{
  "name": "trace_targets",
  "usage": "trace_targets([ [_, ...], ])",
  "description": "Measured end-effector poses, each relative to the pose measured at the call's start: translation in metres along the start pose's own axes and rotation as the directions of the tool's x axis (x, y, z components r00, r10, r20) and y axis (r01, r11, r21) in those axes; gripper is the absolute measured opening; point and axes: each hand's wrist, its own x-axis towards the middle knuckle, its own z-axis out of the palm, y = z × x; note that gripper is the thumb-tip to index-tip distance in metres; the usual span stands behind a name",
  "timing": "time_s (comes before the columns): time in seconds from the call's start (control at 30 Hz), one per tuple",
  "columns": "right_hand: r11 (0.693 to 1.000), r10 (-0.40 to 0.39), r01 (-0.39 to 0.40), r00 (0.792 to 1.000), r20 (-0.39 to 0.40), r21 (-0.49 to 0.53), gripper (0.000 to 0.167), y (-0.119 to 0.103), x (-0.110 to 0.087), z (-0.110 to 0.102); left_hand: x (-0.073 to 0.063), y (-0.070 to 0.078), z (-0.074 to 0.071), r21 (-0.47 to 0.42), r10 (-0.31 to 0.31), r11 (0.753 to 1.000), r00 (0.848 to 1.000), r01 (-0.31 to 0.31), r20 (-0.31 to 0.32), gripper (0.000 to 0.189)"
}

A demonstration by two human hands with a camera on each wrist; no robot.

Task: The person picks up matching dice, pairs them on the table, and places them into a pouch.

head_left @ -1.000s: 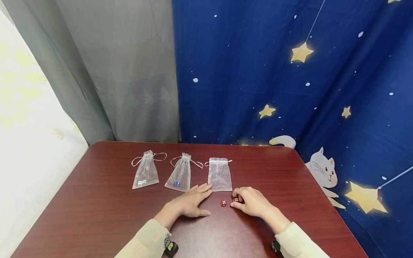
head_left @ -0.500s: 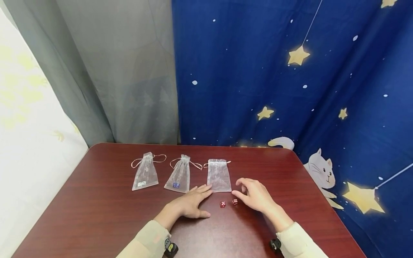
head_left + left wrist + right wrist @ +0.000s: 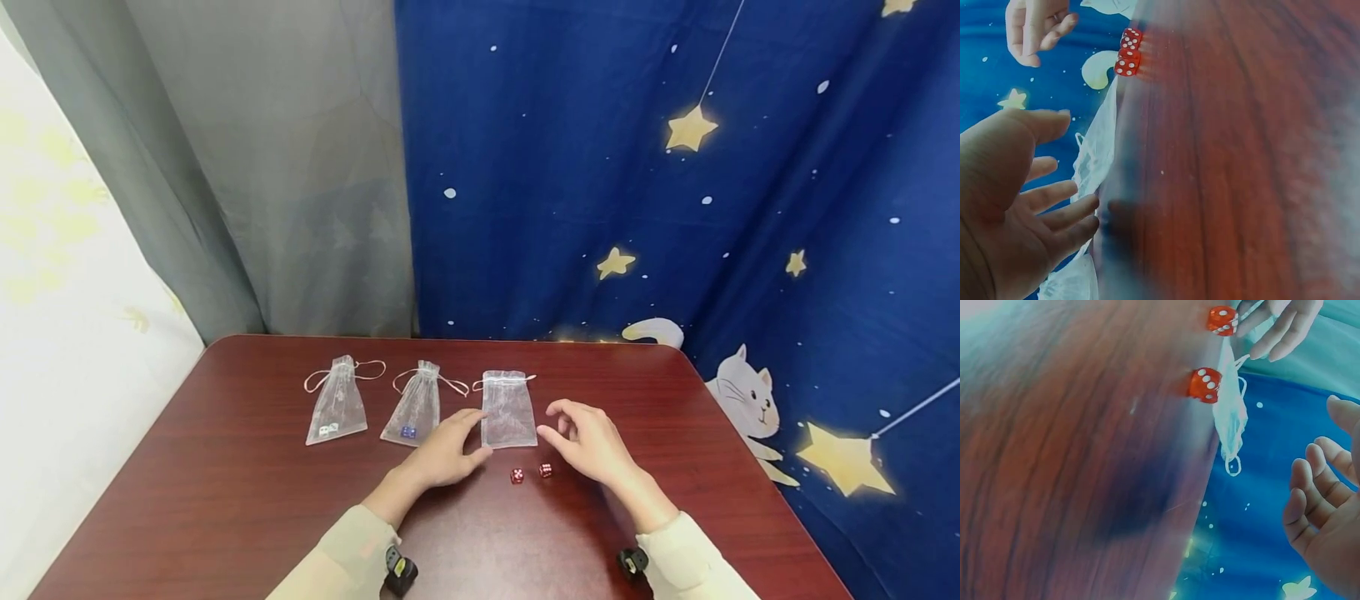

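Two red dice with white pips, the left die (image 3: 517, 476) and the right die (image 3: 545, 470), lie on the table just in front of a flat, white organza drawstring bag (image 3: 509, 412). My left hand (image 3: 444, 450) is at the bag's left side, fingers loosely bent and holding nothing. To the bag's right, my right hand (image 3: 591, 440) hovers with fingers relaxed and nothing in them. The left wrist view shows the dice (image 3: 1127, 62) beyond my thumb. In the right wrist view a red die (image 3: 1204, 385) sits by the bag (image 3: 1230, 419).
Left of the hands lie two more organza bags with gathered necks. The middle bag (image 3: 420, 404) has blue dice (image 3: 408, 432) inside; the far-left bag (image 3: 337, 404) has white dice (image 3: 328, 430). Curtains (image 3: 555, 167) hang behind the dark red table (image 3: 225, 467).
My right hand has let go of the right red die and moved slightly away behind it. My left hand, earlier spread flat, has lifted and drawn its fingers in beside the bag.
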Motion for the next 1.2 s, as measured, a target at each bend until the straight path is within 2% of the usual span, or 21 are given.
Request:
trace_targets([
  [0.2, 0.997, 0.013, -0.009, 0.999, -0.05, 0.08, 0.023, -0.006, 0.004, 0.001, 0.011, -0.002, 0.005, 0.034, -0.027, 0.999, 0.995, 0.03, -0.101, 0.051],
  [0.4, 0.986, 0.032, -0.019, 0.997, -0.077, 0.165, 0.021, -0.009, 0.007, 0.002, 0.019, -0.002, 0.008, 0.035, -0.083, 0.995, 0.985, 0.089, -0.151, 0.044],
  [0.57, 0.983, 0.053, -0.037, 0.995, -0.083, 0.178, 0.022, -0.01, 0.007, 0.001, 0.028, -0.002, 0.009, 0.068, -0.134, 0.987, 0.977, 0.147, -0.166, 0.043],
  [0.73, 0.983, 0.06, -0.044, 0.994, -0.086, 0.177, 0.022, -0.01, 0.006, 0.001, 0.04, -0.001, 0.01, 0.076, -0.212, 0.971, 0.963, 0.227, -0.168, 0.044],
  [1.0, 0.985, 0.043, -0.025, 0.994, -0.1, 0.17, 0.021, -0.009, 0.007, -0.001, 0.054, -0.002, 0.012, 0.115, -0.302, 0.938, 0.935, 0.326, -0.186, 0.029],
  [1.1, 0.985, 0.051, -0.034, 0.994, -0.097, 0.169, 0.021, -0.009, 0.007, 0.0, 0.057, -0.003, 0.014, 0.114, -0.346, 0.922, 0.919, 0.37, -0.191, 0.034],
  [1.2, 0.982, 0.065, -0.048, 0.994, -0.087, 0.182, 0.022, -0.009, 0.007, 0.001, 0.059, -0.003, 0.016, 0.132, -0.361, 0.912, 0.913, 0.388, -0.189, 0.041],
])
